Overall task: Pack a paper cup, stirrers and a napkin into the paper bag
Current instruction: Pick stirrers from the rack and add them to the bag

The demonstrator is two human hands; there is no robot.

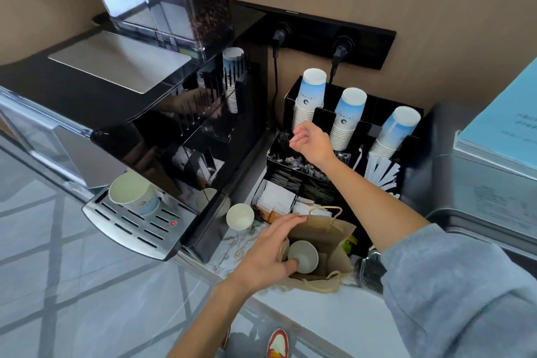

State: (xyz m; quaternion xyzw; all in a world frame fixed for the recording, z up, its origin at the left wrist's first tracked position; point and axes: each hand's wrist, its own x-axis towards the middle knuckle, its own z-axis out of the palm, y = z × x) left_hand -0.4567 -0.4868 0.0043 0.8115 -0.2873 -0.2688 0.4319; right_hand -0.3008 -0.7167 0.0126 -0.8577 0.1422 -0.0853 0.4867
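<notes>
A brown paper bag (329,231) with twine handles stands open on the counter near its front edge. A white paper cup (303,256) sits inside it. My left hand (266,256) grips the bag's left rim, thumb inside by the cup. My right hand (312,144) hovers over the black organizer's (293,96) back-left compartment of dark stirrers (280,144), fingers pinched together; whether they hold a stirrer I cannot tell. White napkin packets (276,199) lie in the organizer's front compartment.
A black coffee machine (130,113) fills the left, with a paper cup (133,193) on its drip tray. A loose cup (240,217) stands on the counter beside the bag. Three inverted cup stacks (347,116) and wrapped straws (382,173) sit in the organizer. A grey appliance (491,183) stands at the right.
</notes>
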